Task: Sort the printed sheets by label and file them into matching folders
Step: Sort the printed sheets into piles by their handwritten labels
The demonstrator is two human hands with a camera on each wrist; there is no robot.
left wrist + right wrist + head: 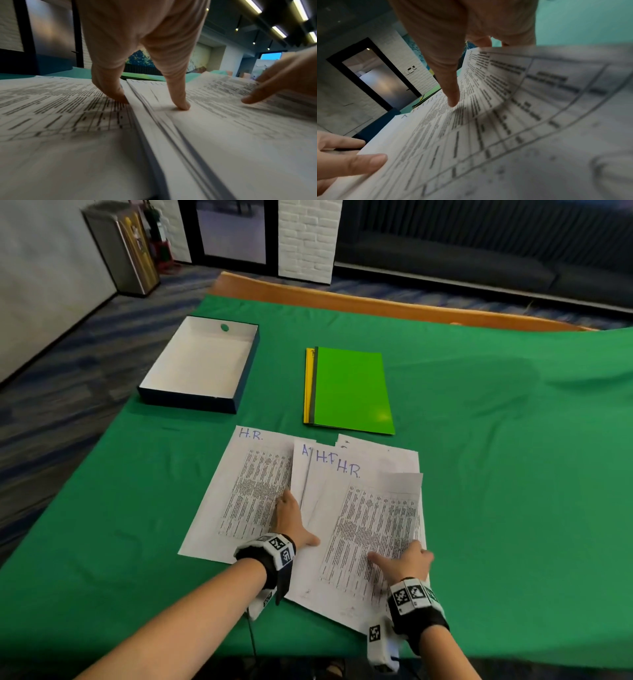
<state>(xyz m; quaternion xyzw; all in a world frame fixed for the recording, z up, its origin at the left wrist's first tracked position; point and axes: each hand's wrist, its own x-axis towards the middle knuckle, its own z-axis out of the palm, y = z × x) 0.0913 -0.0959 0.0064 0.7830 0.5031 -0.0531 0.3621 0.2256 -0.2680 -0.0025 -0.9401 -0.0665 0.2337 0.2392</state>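
Note:
A single sheet labelled H.R. lies flat on the green cloth. Right of it is a fanned stack of printed sheets with labels A, H.F and H.R. showing. My left hand presses with straight fingers where the single sheet meets the stack. My right hand pinches the stack's top H.R. sheet at its right edge, thumb on top and fingers beneath, and that edge curls up. A green folder lies beyond the sheets on a grey and a yellow one.
An open, empty box with dark blue walls and a white inside sits at the back left. The table's wooden far edge shows beyond the cloth. Bare green cloth stretches to the right of the sheets.

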